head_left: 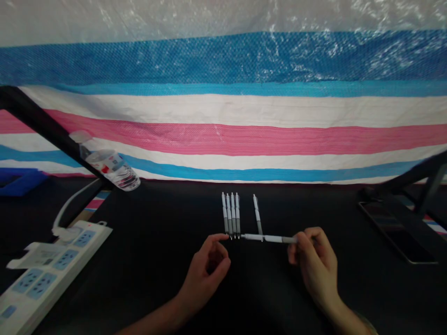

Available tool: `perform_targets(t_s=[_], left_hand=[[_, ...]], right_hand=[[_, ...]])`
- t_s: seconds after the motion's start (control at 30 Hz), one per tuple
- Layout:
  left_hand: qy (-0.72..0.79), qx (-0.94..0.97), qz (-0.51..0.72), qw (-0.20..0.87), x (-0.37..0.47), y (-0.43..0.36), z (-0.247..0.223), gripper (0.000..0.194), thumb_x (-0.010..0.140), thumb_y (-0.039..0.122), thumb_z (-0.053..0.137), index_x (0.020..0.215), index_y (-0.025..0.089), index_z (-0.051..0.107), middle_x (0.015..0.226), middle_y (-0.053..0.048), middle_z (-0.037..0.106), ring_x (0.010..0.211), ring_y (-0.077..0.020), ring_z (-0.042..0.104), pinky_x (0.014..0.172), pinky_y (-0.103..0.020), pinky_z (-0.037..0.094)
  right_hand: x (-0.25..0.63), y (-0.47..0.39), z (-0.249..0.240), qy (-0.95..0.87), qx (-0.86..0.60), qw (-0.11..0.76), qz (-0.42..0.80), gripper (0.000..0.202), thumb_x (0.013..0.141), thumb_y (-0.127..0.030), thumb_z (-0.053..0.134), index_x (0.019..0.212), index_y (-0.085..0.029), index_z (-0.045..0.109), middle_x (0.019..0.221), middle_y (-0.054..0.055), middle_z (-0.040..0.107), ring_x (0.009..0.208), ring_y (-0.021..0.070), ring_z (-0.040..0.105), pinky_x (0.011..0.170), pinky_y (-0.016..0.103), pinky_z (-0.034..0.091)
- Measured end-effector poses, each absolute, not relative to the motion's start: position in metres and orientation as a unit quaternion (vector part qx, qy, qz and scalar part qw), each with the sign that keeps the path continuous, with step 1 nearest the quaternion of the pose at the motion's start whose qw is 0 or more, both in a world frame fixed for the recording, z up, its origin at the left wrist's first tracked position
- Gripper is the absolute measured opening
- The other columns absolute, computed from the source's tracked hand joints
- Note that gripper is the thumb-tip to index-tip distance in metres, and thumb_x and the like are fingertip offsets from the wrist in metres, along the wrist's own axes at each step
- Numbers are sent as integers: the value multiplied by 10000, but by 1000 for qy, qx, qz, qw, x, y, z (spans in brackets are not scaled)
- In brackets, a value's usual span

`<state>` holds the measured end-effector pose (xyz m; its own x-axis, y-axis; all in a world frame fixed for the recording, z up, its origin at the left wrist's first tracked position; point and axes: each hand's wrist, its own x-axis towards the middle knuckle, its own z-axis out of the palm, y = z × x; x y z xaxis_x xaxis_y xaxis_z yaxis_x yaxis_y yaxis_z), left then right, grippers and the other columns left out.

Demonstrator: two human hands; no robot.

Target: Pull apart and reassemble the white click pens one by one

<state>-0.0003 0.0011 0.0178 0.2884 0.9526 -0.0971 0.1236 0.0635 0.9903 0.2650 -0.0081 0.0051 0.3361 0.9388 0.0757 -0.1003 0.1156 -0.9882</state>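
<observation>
At the lower right of the frame, the right hand [316,263] has its grip pinched on the gray end of the held pen [273,239], which runs sideways just below and right of center. The left hand [207,267], at lower center, has a loose grip with nothing in it, its index fingertip by the lower ends of four pens [233,215] in a row; I cannot tell whether it touches them. Right of that row, a lone pen [257,215] lies on the black counter [157,232].

Left hand [208,265] in a loose, gapped curl, right hand [317,264] in a fingertip pinch.
</observation>
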Motion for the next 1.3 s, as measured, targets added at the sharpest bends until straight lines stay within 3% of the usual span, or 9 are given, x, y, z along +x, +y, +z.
perform_targets(t_s=[0.17,0.3,0.37,0.5,0.7,0.97,1.3], left_hand=[[431,507,360,654,5,0,10,535,878,317,725,1346,256,473,924,2,615,596,-106,566,521,-225,492],[436,496,370,654,5,-3,12,323,882,441,732,1042,188,611,784,12,611,571,-107,583,513,-215,487],[451,501,380,634,4,-4,13,332,885,488,723,912,173,622,701,17,607,545,-108,578,509,-214,477],[472,509,397,601,2,-5,11,374,860,533,737,871,172,639,640,24,603,495,-104,552,464,-203,429],[486,531,386,577,1,-7,9,386,856,545,735,835,169,648,581,35,584,443,-83,509,439,-182,373],[477,522,388,591,1,-5,14,401,832,549,762,820,170,631,586,31,597,435,-77,503,430,-180,371],[462,515,393,606,1,-6,13,390,834,548,761,820,177,643,572,32,605,405,-73,490,399,-172,342]], right_hand=[[253,-10,5,-383,-472,554,569,340,976,-441,673,852,-254,418,541,-73,640,368,89,539,374,145,358],[246,-13,6,-440,-446,464,627,334,971,-529,641,980,-216,527,537,-59,644,371,103,567,389,164,392],[246,-12,6,-464,-440,397,658,453,959,-611,600,1059,-170,597,551,-41,639,378,110,564,403,189,418],[250,-11,6,-512,-457,279,672,558,935,-689,558,926,-146,685,490,-55,550,330,75,420,355,177,309],[244,-18,8,-560,-493,326,581,571,947,-687,538,866,-154,728,496,-64,465,379,72,338,377,194,250],[242,-24,19,-692,-480,386,376,353,1022,-377,550,872,-159,784,563,11,621,474,143,573,462,232,421],[246,-32,5,-728,-444,457,252,221,1001,-264,599,1098,-231,795,757,56,794,571,198,715,535,279,544]])
